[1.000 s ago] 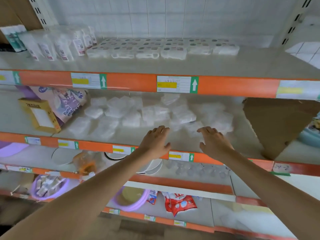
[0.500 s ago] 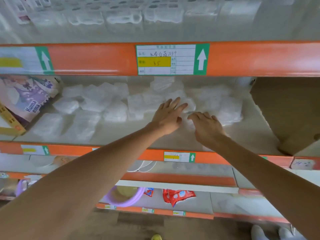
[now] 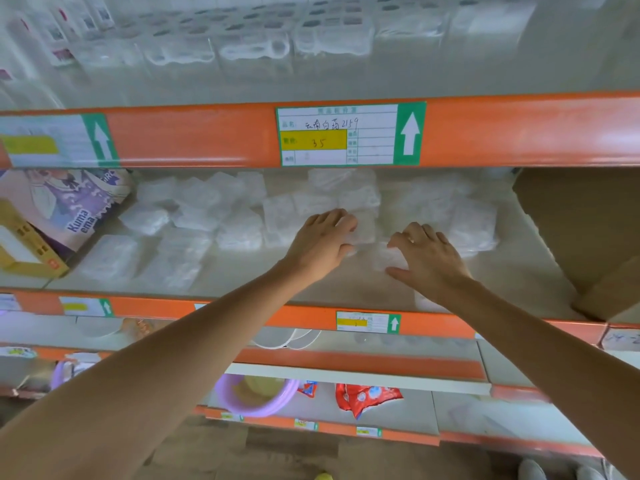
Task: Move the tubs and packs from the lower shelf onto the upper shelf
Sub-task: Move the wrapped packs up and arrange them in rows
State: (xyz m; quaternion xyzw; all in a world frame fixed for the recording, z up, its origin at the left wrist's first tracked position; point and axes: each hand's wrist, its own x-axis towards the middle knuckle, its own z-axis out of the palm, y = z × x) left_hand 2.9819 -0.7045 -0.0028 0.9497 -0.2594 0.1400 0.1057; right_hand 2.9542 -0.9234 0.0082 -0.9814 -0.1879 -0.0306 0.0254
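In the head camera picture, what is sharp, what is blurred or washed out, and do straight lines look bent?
Head view: the shelf label and the left hand and right hand are fairly sharp; the upper-shelf goods are hazy and pale; the white packs show little contrast; the orange rail bows slightly; the light is soft, no hard shadows.

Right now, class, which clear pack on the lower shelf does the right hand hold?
The clear pack between the two hands: the right hand pinches it between fingers and thumb. The left hand grips a second pack just behind.
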